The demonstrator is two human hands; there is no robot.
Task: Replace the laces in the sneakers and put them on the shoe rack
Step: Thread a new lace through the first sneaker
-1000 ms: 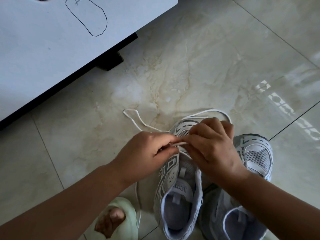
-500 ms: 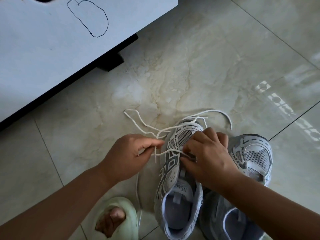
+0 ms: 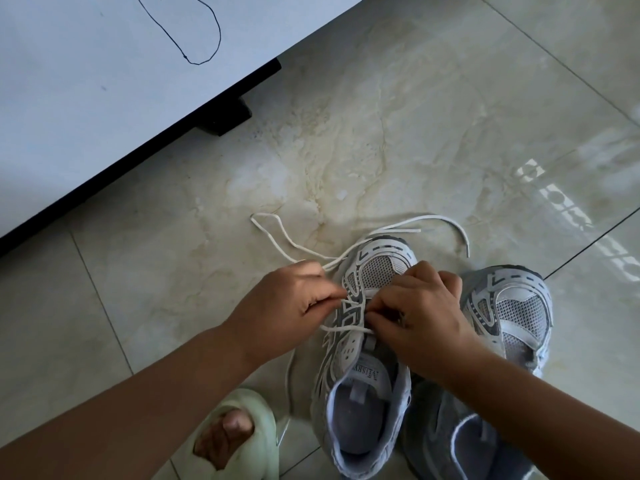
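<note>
- the left sneaker [image 3: 360,344], grey and white with a mesh toe, stands on the floor low in the middle of the view, toe pointing away from the person, tongue pulled up and its mouth open.
- a white lace [image 3: 346,329] crosses the eyelet area of this sneaker; its loose ends trail onto the floor beyond the toe, one looping off to the far left of the sneaker, the others arcing past the toe to the right.
- another stretch of lace runs down the floor just beside the sneaker's left flank.
- the left hand [image 3: 287,306] sits against the sneaker's left side, thumb and fingers pinched on the lace.
- the right hand [image 3: 419,313] lies over the middle of the sneaker, fingers curled and pinching the lace at the eyelets.
- the second sneaker [image 3: 509,317] of the same design stands touching the first on its right; no lace is visible on it.
- a foot in a pale green slipper [image 3: 242,431] rests on the floor near the sneaker's heel, to its left.
- the floor [image 3: 381,140] is glossy cream marble-patterned tile with thin dark joints, and a bright window reflection shows well to the sneaker's far right.
- a white cabinet [image 3: 104,81] on a dark base stands well beyond the sneaker to the left, with a black pen outline [image 3: 187,27] scrawled on its face.
</note>
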